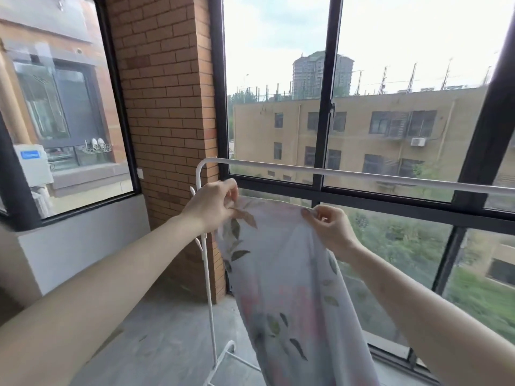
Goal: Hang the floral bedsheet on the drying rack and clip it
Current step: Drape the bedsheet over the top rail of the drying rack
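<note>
Left hand and right hand each pinch the bedsheet top edge, mid-frame below the rack bar; lift evenly, drape over squarely.

Bedsheet bottom (and rack) cropped

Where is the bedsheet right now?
The bedsheet hangs centre-frame, its top edge pinched between the left hand and right hand, just below the rack's top bar, not yet over it.

Both bare arms reach forward; left hand and right hand (held about level) each pinch with fingertips.
</note>
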Motion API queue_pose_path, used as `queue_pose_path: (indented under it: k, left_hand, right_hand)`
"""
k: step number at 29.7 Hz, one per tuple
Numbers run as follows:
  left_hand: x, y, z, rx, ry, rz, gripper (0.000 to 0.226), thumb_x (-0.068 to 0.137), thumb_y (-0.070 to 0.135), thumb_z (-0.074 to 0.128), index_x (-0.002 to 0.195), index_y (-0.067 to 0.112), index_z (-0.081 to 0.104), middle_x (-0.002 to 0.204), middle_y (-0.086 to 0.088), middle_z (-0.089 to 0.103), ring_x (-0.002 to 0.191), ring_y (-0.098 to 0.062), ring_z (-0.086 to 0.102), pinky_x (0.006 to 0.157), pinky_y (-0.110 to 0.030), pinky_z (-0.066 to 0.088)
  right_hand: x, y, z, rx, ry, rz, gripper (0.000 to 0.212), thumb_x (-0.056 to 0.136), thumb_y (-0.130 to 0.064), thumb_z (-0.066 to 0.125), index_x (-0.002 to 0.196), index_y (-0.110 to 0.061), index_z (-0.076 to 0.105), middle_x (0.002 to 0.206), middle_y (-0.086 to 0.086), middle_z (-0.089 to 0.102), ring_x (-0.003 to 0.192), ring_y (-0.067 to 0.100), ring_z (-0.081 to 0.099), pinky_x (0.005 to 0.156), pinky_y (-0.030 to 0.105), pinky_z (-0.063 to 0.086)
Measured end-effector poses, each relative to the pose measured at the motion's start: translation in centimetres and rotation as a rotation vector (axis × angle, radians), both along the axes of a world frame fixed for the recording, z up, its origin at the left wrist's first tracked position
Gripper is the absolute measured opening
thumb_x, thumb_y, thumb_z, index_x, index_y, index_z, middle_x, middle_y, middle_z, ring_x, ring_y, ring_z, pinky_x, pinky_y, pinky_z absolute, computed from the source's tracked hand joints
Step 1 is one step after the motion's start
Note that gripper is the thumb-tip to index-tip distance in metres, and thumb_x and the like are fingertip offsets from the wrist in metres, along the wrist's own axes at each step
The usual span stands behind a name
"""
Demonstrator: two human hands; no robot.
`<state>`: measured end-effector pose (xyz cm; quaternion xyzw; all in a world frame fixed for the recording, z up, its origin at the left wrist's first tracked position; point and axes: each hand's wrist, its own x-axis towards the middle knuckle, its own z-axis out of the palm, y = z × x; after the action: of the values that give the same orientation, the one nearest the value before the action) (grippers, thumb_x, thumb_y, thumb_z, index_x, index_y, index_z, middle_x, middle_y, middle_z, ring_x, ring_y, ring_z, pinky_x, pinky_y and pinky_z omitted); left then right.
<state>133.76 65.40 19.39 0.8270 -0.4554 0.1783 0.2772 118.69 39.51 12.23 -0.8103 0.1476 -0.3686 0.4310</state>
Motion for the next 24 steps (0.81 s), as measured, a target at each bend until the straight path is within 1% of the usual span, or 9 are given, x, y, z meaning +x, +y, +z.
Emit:
queue_pose_path:
  k: [2,4,9,11,14,16,19,22,24]
  left_hand:
    - [1.5,0.4,-0.3,0.124,0.076,0.056,0.041,0.080,0.039,0.088,0.102,0.027,0.056,0.086,0.010,0.061,0.076,-0.013,0.062,0.065,-0.034,0.052]
    - [3.1,0.3,-0.7,0.153,0.128,0.077,0.014,0.088,0.034,0.080,0.086,0.033,0.066,0.080,0.009,0.067,0.080,-0.019,0.067,0.074,-0.038,0.055]
    - [4.7,-1.0,-0.3,-0.135,0.391,0.060,0.027,0.101,0.023,0.059,0.078,0.025,0.074,0.077,0.006,0.069,0.077,-0.018,0.064,0.070,-0.032,0.050]
    - [4.8,-2.6,-1.1,-0.204,0.530,0.000,0.023,0.104,0.024,0.056,0.088,0.022,0.073,0.085,0.001,0.073,0.081,-0.021,0.072,0.070,-0.035,0.060]
    - [5.5,-5.3,-3.1,-0.243,0.595,0.008,0.029,0.106,0.016,0.050,0.090,0.027,0.071,0.082,0.002,0.074,0.071,-0.008,0.073,0.057,-0.023,0.055]
    - [6.0,-6.1,-3.6,-0.245,0.548,0.026,0.030,0.107,0.016,0.048,0.089,0.026,0.069,0.070,0.008,0.066,0.056,-0.002,0.062,0.050,-0.015,0.042]
    - [8.3,-7.2,-3.6,-0.228,0.529,0.056,0.031,0.105,0.014,0.046,0.087,0.026,0.068,0.073,0.010,0.064,0.068,-0.010,0.057,0.057,-0.021,0.041]
    - [10.3,-6.7,-3.5,-0.118,0.386,0.099,0.028,0.108,0.023,0.046,0.093,0.021,0.069,0.072,0.009,0.064,0.073,-0.016,0.058,0.072,-0.031,0.039]
    - [11.8,-5.9,-3.2,-0.107,0.300,0.137,0.034,0.107,0.036,0.052,0.079,0.020,0.063,0.067,0.007,0.061,0.074,-0.024,0.055,0.074,-0.034,0.037]
  right_hand:
    - [0.6,0.3,1.0,-0.043,-0.045,0.002,0.051,0.091,-0.038,0.074,0.067,-0.005,0.043,0.060,-0.006,0.031,0.058,0.012,0.027,0.048,0.028,0.020]
    - [1.1,0.7,1.3,-0.060,-0.033,0.017,0.051,0.091,-0.036,0.075,0.066,-0.006,0.042,0.060,-0.007,0.031,0.058,0.012,0.027,0.048,0.028,0.020]
    - [1.0,0.5,-2.0,-0.044,0.294,0.110,0.046,0.090,-0.049,0.075,0.066,-0.016,0.051,0.058,-0.007,0.046,0.055,0.009,0.040,0.052,0.027,0.034]
    - [0.7,0.1,-6.7,0.114,0.520,0.286,0.038,0.089,-0.050,0.075,0.084,-0.013,0.069,0.079,-0.002,0.071,0.072,0.010,0.063,0.073,0.033,0.054]
    - [-0.3,0.0,-14.5,0.456,0.764,0.443,0.041,0.085,-0.049,0.075,0.116,-0.023,0.075,0.118,-0.003,0.076,0.109,0.013,0.070,0.097,0.037,0.053]
    - [-1.6,0.8,-18.6,0.531,0.948,0.432,0.044,0.083,-0.048,0.073,0.123,-0.029,0.071,0.118,-0.008,0.075,0.106,0.011,0.070,0.084,0.027,0.052]
    - [-1.9,-0.2,-23.0,0.272,1.137,0.280,0.023,0.083,-0.043,0.067,0.097,-0.025,0.067,0.093,0.003,0.071,0.063,0.003,0.058,0.050,0.017,0.039]
    - [-0.5,-5.2,-21.7,0.114,0.973,-0.084,0.036,0.101,-0.043,0.058,0.072,-0.021,0.057,0.079,0.002,0.063,0.069,0.016,0.059,0.051,0.025,0.040]
    - [1.1,-8.0,-16.1,0.122,0.673,-0.320,0.038,0.101,-0.037,0.057,0.069,-0.016,0.061,0.079,0.009,0.065,0.076,0.025,0.061,0.059,0.032,0.046]
